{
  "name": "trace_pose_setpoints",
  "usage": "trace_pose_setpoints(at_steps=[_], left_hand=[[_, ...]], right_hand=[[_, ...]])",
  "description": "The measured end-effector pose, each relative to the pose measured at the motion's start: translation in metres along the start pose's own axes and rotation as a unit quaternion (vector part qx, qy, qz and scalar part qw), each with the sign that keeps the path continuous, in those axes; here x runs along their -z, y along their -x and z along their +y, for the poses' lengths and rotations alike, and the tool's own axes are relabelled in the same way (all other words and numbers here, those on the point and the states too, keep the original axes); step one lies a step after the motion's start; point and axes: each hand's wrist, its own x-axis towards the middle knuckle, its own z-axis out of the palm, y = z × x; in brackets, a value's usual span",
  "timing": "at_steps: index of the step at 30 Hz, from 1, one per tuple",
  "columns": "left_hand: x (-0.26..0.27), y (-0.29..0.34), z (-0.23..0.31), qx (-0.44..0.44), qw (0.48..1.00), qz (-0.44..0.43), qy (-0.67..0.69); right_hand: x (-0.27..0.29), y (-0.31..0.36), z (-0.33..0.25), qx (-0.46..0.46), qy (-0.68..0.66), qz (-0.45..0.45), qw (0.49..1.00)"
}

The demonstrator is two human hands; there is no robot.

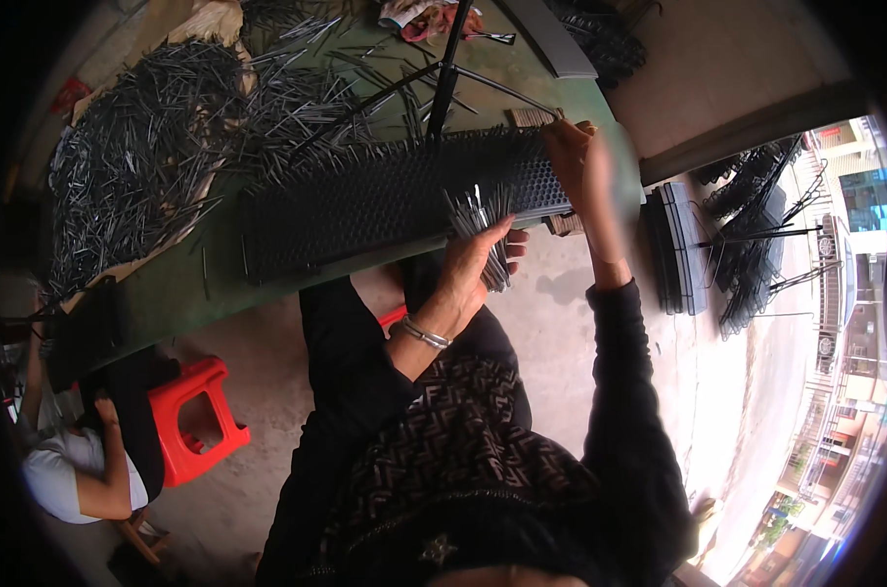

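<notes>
A bundle of thin dark rods [483, 220] is in my left hand [460, 269], the thumb lying across it and the fingers wrapped round behind. The bundle stands nearly upright at the front edge of a long black board [341, 215] full of small holes. Many thin pieces stick up along the board's far side. My right hand [576, 161] is over the board's right end, its fingers drawn together in a pinch. Motion smears this hand, and whatever its fingertips hold is too small to make out.
Loose dark rods form a large heap [145, 147] on the green table [170, 311] at left. A black stand with thin legs [447, 83] rises behind the board. A red stool [197, 416] and a seated person [77, 474] are lower left. Stacked panels [680, 249] stand at right.
</notes>
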Motion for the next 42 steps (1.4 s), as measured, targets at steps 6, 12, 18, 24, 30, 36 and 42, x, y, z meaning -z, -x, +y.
trace_pose_setpoints(at_steps=[6, 12, 18, 24, 30, 36, 42], left_hand=[[0.001, 0.003, 0.003, 0.005, 1.000, 0.001, -0.016], [0.007, 0.001, 0.004, -0.016, 0.998, -0.014, -0.057], [0.008, 0.001, -0.002, -0.019, 0.999, -0.019, -0.046], [0.014, -0.005, -0.002, 0.028, 0.999, -0.020, -0.018], [0.009, -0.007, -0.003, 0.043, 0.999, -0.012, 0.021], [0.008, -0.006, 0.000, 0.033, 0.999, -0.030, -0.021], [0.003, -0.002, 0.000, 0.014, 0.999, -0.030, -0.006]], right_hand=[[0.002, 0.009, -0.009, -0.042, 0.071, -0.041, 0.996], [0.045, 0.039, -0.044, -0.154, -0.286, -0.313, 0.893], [0.044, 0.037, -0.035, -0.147, -0.387, -0.362, 0.835], [0.023, 0.019, -0.024, -0.115, -0.302, 0.029, 0.946], [-0.012, 0.010, -0.029, -0.057, -0.211, 0.096, 0.971], [-0.009, 0.009, -0.032, -0.041, -0.197, 0.088, 0.976], [-0.007, 0.003, -0.026, -0.027, -0.085, 0.010, 0.996]])
